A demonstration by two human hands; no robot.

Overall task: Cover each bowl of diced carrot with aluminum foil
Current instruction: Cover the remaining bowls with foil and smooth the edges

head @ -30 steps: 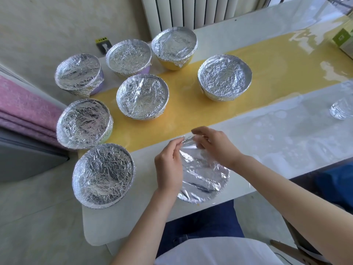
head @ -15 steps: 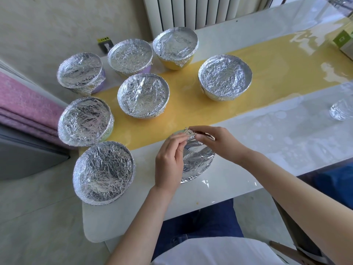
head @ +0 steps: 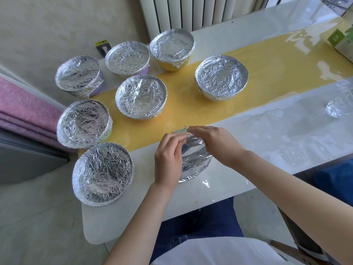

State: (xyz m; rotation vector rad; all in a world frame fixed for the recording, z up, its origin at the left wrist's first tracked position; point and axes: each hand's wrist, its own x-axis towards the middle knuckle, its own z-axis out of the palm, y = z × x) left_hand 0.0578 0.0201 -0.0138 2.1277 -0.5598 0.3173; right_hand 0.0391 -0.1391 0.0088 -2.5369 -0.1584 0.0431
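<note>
Both hands (head: 168,157) (head: 219,144) pinching foil (head: 194,159), far edge

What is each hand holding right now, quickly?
Left hand: closed, pinching the near-side edge of the foil.
Right hand: closed, pinching the same foil at its far edge.

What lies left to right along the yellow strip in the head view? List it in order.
Left foil-covered bowl, middle foil-covered bowl, right foil-covered bowl, green box at the far right edge.
</note>
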